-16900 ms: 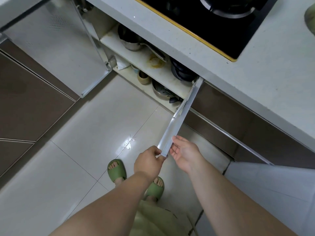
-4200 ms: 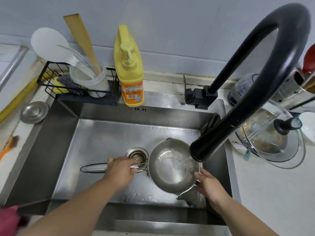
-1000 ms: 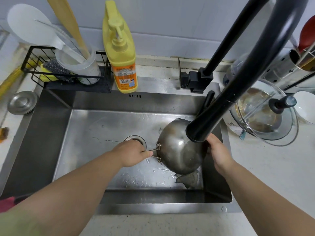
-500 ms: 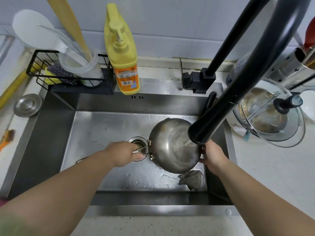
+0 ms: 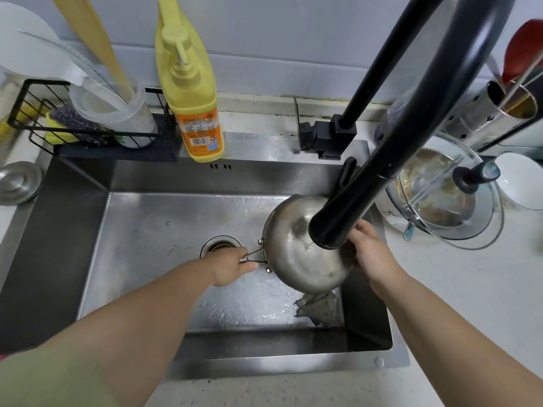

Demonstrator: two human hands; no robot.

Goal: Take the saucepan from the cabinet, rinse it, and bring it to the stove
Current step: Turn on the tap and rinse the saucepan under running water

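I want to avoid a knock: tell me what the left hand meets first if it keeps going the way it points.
The left hand grips the handle and points right, toward the saucepan. The pan's body comes first; past it is the right hand on the far side. Depth is hard to judge.

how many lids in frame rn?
2: a small steel lid on the counter left of the sink, a glass lid right of it. Others may sit outside the frame.
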